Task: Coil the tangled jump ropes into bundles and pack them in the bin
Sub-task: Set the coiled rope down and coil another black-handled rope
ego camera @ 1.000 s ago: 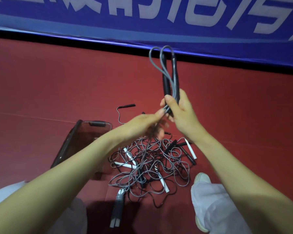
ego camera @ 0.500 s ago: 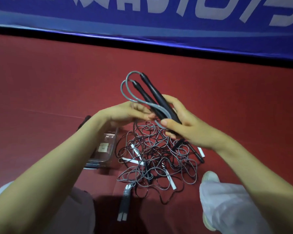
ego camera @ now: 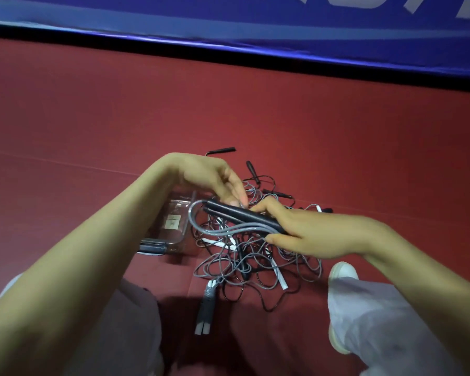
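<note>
My right hand (ego camera: 307, 232) grips a coiled jump rope bundle (ego camera: 234, 219): two black handles lying side by side with grey cord loops, pointing left. My left hand (ego camera: 217, 180) hovers over the bundle's handle ends, its fingertips at the black handles. Under both hands a tangled pile of jump ropes (ego camera: 255, 261) lies on the red floor, grey and black cords with white and black handles. A clear plastic bin (ego camera: 171, 234) stands left of the pile, partly hidden by my left forearm.
A pair of grey handles with white tips (ego camera: 205, 310) lies at the pile's near edge. Loose black handles (ego camera: 223, 150) lie beyond the pile. My legs in light trousers and a white shoe (ego camera: 342, 270) flank the pile. A blue banner runs along the back.
The bundle has come down from upright to lying level and pointing left, low over the pile near the bin. Both hands moved down with it.
</note>
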Motion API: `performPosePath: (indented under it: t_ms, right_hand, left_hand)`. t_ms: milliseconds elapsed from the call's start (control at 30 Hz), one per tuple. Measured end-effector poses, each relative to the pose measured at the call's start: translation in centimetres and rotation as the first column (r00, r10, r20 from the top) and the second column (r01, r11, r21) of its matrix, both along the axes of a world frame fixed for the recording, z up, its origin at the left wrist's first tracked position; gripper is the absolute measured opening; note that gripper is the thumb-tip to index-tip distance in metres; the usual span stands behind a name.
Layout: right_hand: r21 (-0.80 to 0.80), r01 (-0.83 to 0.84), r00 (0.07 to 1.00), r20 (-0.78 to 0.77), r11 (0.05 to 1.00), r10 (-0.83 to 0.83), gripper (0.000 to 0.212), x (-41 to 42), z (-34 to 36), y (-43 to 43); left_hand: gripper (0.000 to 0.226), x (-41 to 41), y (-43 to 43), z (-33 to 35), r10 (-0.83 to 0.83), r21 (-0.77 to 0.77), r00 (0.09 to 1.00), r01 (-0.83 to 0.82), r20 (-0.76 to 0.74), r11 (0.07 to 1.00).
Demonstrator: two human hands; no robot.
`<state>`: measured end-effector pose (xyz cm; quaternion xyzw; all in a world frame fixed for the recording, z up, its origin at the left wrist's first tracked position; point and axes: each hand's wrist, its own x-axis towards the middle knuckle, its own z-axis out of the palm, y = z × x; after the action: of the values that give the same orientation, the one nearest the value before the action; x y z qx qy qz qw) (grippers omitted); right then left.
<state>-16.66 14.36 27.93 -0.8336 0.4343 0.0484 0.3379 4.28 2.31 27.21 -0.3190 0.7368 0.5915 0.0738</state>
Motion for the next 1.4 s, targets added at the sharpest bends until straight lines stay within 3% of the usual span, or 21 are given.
performPosePath:
  t_ms: [67, 133, 200, 233, 300, 367, 467, 533, 633, 700, 800, 933, 1000, 1067, 1167, 1300, 1400]
  right_hand:
    - [-0.074, 0.033, 0.984, -0.170, 0.997, -0.045, 0.030, 0.2, -1.3, -0.4]
    - [-0.161, 0.099, 0.955, -0.261, 0.982, -0.139, 0.024, 0.1, -1.9, -1.4]
    - [-0.285, 0.158, 0.924, -0.295, 0.945, -0.244, 0.025, -0.2, -2.0, -2.5]
    - [-0.347, 0.185, 0.909, -0.295, 0.920, -0.294, 0.026, -0.3, -1.9, -3.0]
    - [-0.428, 0.240, 0.889, -0.264, 0.871, -0.375, 0.027, -0.4, -1.6, -3.7]
    - [-0.466, 0.321, 0.875, -0.186, 0.824, -0.446, 0.028, -0.5, -1.2, -4.3]
    - [-0.511, 0.426, 0.858, -0.035, 0.747, -0.513, 0.032, -0.8, -0.7, -4.9]
    - [-0.516, 0.441, 0.862, 0.017, 0.734, -0.506, 0.039, -0.8, -0.4, -5.0]
    - [-0.522, 0.424, 0.880, 0.043, 0.740, -0.474, 0.048, -0.7, -0.3, -4.8]
    - [-0.502, 0.461, 0.871, 0.100, 0.732, -0.481, 0.044, -0.9, 0.0, -4.8]
    - [-0.438, 0.506, 0.860, 0.196, 0.743, -0.471, 0.038, -1.0, 0.5, -5.0]
    - [-0.352, 0.528, 0.841, 0.340, 0.773, -0.421, 0.030, -0.6, 1.3, -4.8]
    - [-0.289, 0.552, 0.809, 0.412, 0.782, -0.419, 0.022, -0.6, 1.6, -4.6]
    - [-0.200, 0.565, 0.766, 0.486, 0.800, -0.420, 0.015, -0.8, 1.9, -4.4]
    - [-0.092, 0.504, 0.767, 0.504, 0.859, -0.396, 0.015, -1.1, 2.0, -4.0]
    - [0.027, 0.468, 0.739, 0.536, 0.884, -0.408, 0.015, -1.0, 1.8, -3.6]
    - [0.203, 0.542, 0.554, 0.643, 0.815, -0.529, 0.023, -0.1, 2.0, -3.6]
  left_hand:
    - [0.017, -1.5, 1.1, 0.7, 0.040, -0.320, 0.996, -0.013, 0.079, 0.947]
    - [0.012, -3.1, 2.0, 0.9, 0.104, -0.701, 0.992, -0.021, 0.076, 0.713]
    - [0.011, -3.6, 2.6, 0.5, 0.168, -0.842, 0.985, -0.130, -0.047, 0.524]
    - [0.011, -3.7, 2.8, 0.1, 0.204, -0.850, 0.970, -0.217, -0.132, 0.480]
    - [0.008, -4.2, 3.6, -0.5, 0.258, -0.780, 0.902, -0.429, -0.346, 0.455]
    - [0.011, -5.3, 4.7, -1.0, 0.342, -0.609, 0.799, -0.599, -0.494, 0.520]
    - [0.017, -6.7, 5.7, -0.9, 0.573, -0.170, 0.622, -0.742, -0.533, 0.648]
    - [0.032, -7.3, 6.1, -0.5, 0.693, 0.198, 0.576, -0.690, -0.433, 0.697]
    - [0.036, -7.1, 6.3, 0.2, 0.675, 0.402, 0.649, -0.547, -0.350, 0.734]
    - [0.029, -6.6, 5.9, 0.6, 0.637, 0.355, 0.650, -0.529, -0.413, 0.771]
    - [0.027, -5.8, 5.5, 1.4, 0.564, 0.133, 0.652, -0.587, -0.506, 0.799]
    - [0.031, -5.2, 5.4, 1.5, 0.520, 0.283, 0.754, -0.438, -0.401, 0.853]
    - [0.037, -4.9, 5.0, 1.3, 0.545, 0.309, 0.785, -0.462, -0.294, 0.831]
    - [0.036, -4.8, 4.6, 1.0, 0.594, 0.294, 0.765, -0.525, -0.248, 0.799]
    - [0.020, -4.4, 3.8, 0.6, 0.644, 0.290, 0.692, -0.575, -0.328, 0.765]
    - [0.018, -4.1, 3.5, 0.0, 0.659, 0.320, 0.631, -0.577, -0.410, 0.752]
    - [0.011, -4.6, 4.0, -0.2, 0.677, 0.348, 0.581, -0.584, -0.452, 0.734]
